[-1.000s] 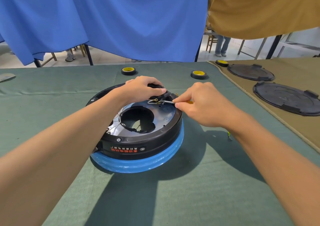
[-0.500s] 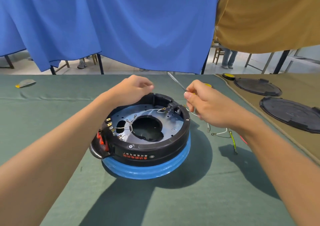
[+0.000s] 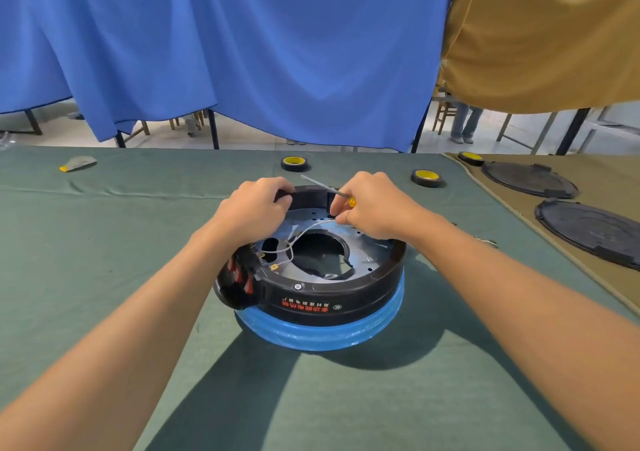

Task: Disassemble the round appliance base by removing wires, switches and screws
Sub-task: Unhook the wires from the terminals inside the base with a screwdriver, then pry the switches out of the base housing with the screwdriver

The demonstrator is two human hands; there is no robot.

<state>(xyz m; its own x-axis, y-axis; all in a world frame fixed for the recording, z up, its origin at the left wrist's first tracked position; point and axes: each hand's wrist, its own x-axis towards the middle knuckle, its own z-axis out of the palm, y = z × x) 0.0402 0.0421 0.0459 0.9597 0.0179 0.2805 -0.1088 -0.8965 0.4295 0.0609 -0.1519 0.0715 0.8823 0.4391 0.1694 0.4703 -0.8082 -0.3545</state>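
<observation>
One wire (image 3: 310, 226), apparently in right hand (image 3: 375, 206)

The table (image 3: 104, 242) is covered with green cloth, and a brown cloth (image 3: 609, 177) is laid at its right. A blue curtain (image 3: 259, 52) and a tan curtain (image 3: 540, 35) are hung behind it. Below the hems, a pale floor (image 3: 249, 137), dark metal legs (image 3: 213, 128) and wooden chair legs (image 3: 440, 113) are visible.

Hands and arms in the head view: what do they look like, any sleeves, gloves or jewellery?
Both are bare. The left hand and right hand wear no gloves, and no rings show. The left forearm and right forearm carry no sleeve, watch or band as far as the frame shows them.
</observation>
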